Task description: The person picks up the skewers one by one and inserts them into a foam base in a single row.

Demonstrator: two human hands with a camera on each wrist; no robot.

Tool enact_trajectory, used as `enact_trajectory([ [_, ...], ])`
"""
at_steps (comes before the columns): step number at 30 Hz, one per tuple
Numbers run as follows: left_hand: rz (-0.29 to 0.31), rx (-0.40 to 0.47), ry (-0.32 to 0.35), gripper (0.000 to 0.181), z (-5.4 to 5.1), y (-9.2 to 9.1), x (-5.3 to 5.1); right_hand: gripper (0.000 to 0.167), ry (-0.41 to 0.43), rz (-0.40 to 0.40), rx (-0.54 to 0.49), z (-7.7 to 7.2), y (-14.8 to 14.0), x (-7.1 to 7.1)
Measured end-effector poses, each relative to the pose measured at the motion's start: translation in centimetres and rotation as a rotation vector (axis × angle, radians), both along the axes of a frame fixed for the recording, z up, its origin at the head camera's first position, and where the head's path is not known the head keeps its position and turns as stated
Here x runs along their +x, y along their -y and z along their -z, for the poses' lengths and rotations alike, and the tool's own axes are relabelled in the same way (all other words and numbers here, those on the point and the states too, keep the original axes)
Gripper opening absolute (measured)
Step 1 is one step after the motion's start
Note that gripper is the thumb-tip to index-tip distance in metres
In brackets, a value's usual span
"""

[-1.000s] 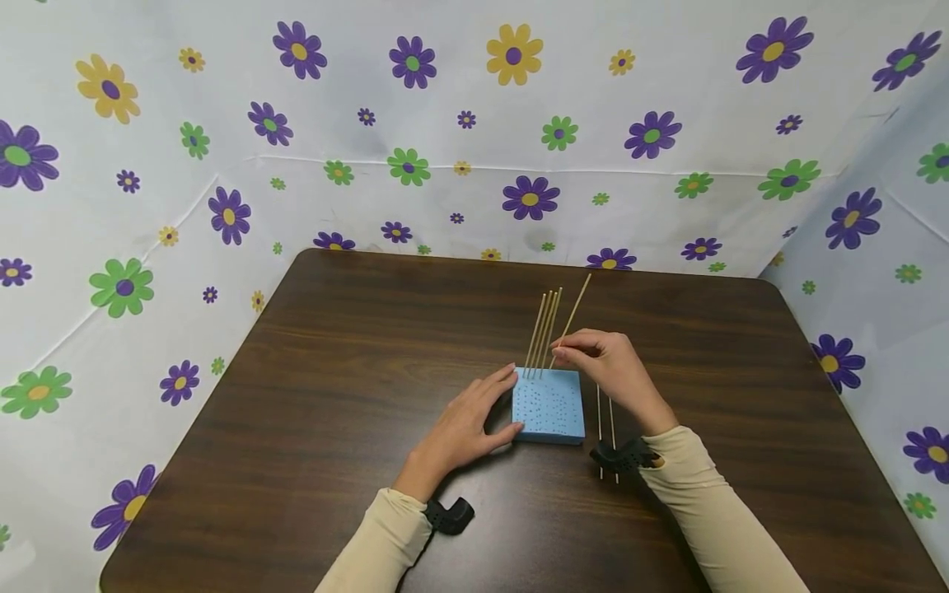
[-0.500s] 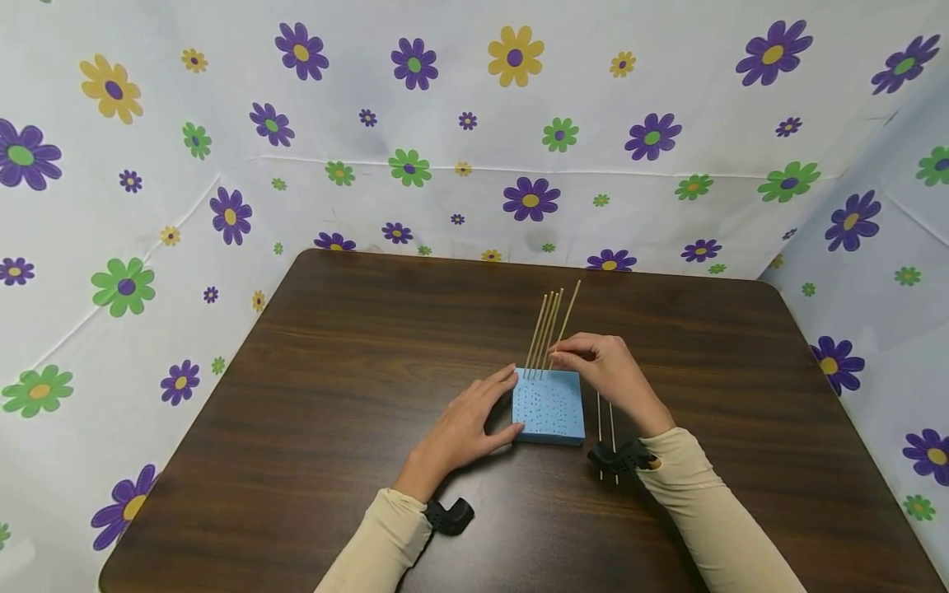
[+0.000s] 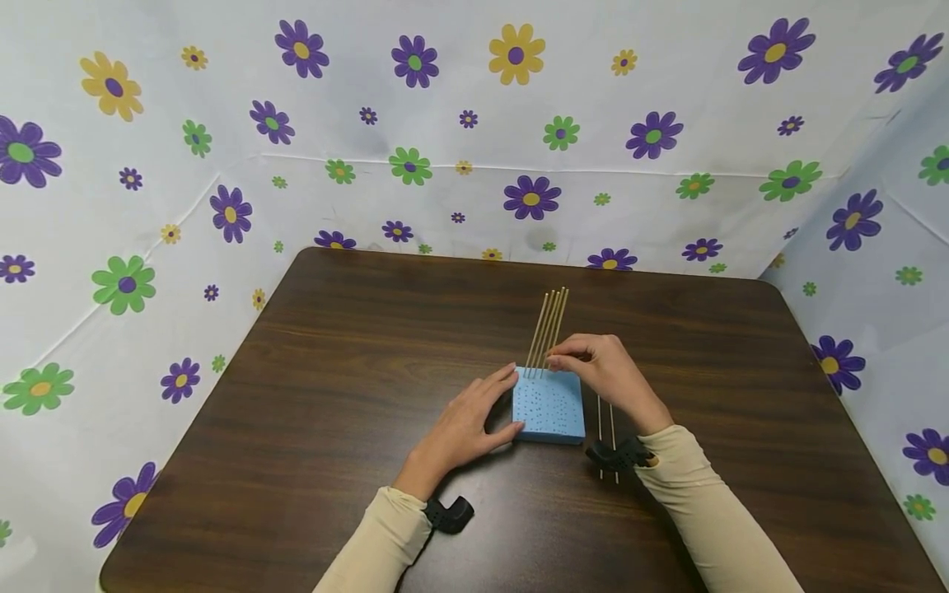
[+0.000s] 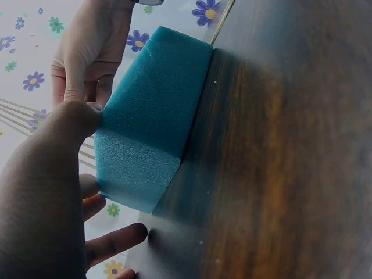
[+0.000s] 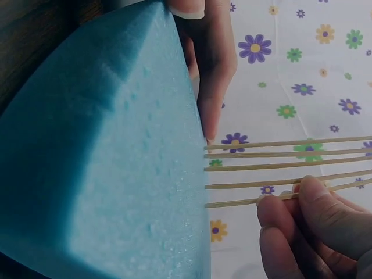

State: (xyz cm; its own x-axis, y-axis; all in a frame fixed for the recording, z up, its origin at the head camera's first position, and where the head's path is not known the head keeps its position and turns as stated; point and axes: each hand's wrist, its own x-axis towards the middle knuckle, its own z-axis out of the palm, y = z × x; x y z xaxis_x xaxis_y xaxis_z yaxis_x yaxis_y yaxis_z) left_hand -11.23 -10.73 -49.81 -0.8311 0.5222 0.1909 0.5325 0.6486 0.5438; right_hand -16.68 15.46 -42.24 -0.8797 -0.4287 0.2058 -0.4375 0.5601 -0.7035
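A light blue foam block (image 3: 549, 408), its top dotted with holes, lies flat on the table. My left hand (image 3: 463, 424) holds its left side, thumb at the near corner and index finger at the far one. Several thin wooden skewers (image 3: 539, 333) stand in a row along the block's far edge. At the right end of that row, my right hand (image 3: 611, 375) pinches one skewer (image 5: 235, 203) between thumb and index finger, low on its shaft. In the right wrist view this skewer's lower end meets the block; how deep it sits is hidden.
Two loose skewers (image 3: 613, 422) lie side by side on the brown table (image 3: 356, 354), right of the block and partly under the right wrist. A flowered white cloth (image 3: 460, 99) hangs behind the table. Black cameras are strapped to both wrists.
The pinched skewer has swung from a rightward slant to nearly parallel with the others, and its top is lower. My right hand has shifted slightly left. The left hand stays put.
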Motion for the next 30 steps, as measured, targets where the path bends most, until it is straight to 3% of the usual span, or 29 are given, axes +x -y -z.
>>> enact_trajectory([
  [9, 0.0, 0.002, -0.008, 0.075, -0.3, 0.0, -0.6, 0.014, -0.028, 0.023, 0.017, -0.1, 0.1, -0.4],
  [21, -0.002, -0.01, -0.034, 0.076, 0.1, -0.2, -0.2, 0.014, -0.017, 0.026, 0.099, 1.0, 0.1, 0.1],
  [26, -0.002, 0.001, -0.036, 0.075, 0.2, 0.0, 0.3, 0.019, 0.031, 0.059, 0.082, 1.7, -0.2, 0.7],
  [30, 0.0, 0.018, -0.067, 0.074, 0.2, 0.1, 0.1, 0.022, 0.055, 0.105, 0.045, 1.9, -1.2, 0.5],
])
